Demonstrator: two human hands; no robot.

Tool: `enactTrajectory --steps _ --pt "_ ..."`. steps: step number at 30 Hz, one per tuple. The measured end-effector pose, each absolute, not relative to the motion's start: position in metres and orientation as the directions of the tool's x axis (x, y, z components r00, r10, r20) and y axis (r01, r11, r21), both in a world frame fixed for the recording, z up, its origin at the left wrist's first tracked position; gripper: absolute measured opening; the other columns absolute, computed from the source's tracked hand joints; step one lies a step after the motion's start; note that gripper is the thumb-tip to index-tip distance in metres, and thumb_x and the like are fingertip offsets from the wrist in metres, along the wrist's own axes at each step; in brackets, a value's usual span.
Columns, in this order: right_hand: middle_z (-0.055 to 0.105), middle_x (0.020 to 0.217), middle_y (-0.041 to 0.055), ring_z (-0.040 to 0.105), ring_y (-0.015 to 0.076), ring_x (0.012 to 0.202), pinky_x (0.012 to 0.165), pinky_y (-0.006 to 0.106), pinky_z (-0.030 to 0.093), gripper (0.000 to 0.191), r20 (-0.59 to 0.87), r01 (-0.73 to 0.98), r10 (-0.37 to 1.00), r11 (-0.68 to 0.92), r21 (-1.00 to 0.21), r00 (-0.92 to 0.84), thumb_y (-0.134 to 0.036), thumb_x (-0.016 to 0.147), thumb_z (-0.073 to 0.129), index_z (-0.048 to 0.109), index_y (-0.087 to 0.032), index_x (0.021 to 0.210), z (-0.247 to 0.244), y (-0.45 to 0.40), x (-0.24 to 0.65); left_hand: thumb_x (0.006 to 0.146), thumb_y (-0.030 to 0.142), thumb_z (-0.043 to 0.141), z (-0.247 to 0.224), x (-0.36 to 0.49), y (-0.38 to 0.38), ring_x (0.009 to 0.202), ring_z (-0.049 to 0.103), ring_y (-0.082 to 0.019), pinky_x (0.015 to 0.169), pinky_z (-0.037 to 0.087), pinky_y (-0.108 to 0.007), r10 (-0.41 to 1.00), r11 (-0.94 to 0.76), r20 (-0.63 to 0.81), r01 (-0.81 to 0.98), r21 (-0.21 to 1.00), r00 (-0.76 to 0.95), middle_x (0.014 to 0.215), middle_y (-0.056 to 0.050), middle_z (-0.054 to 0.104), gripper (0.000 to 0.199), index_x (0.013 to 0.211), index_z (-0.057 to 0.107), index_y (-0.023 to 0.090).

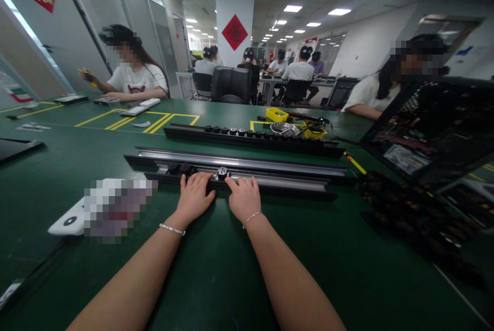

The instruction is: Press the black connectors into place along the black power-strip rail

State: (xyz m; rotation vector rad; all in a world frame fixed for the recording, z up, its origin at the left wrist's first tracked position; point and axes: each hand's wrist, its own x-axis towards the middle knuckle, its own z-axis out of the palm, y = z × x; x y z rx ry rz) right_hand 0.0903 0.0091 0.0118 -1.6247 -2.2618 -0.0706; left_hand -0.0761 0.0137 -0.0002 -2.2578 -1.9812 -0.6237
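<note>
A long black rail [285,185] with a silvery inner channel lies crosswise in front of me. Small black parts [186,169] sit in its left part, and one part with a light top [223,172] sits between my hands. My left hand [196,193] rests on the rail, fingers apart over the channel, its thumb toward the near edge. My right hand [245,197] touches the rail just right of the light-topped part; its fingers are partly bent and apart. Behind lies a second rail [247,160], and farther back a third rail [247,138] holds a row of small parts.
A white device [67,220] with a cable lies at left. Yellow bins [277,114] and a metal dish [284,129] stand beyond the rails. At right are a dark pile of parts [409,212] and a large black tray [432,135]. Two people sit across the table.
</note>
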Motion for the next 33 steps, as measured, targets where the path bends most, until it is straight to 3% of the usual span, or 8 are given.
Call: enactTrajectory --steps 33 --pt "0.06 0.108 0.0053 0.047 0.0195 0.106 0.106 0.042 0.016 0.045 0.299 0.936 0.922 0.306 -0.175 -0.245 -0.019 0.083 0.04 0.053 -0.033 0.124 0.015 0.005 0.106 0.079 0.033 0.049 -0.003 -0.078 0.014 0.124 0.042 -0.027 0.11 0.012 -0.059 0.929 -0.177 0.358 0.963 0.206 0.094 0.127 -0.008 0.056 0.045 0.124 0.048 0.024"
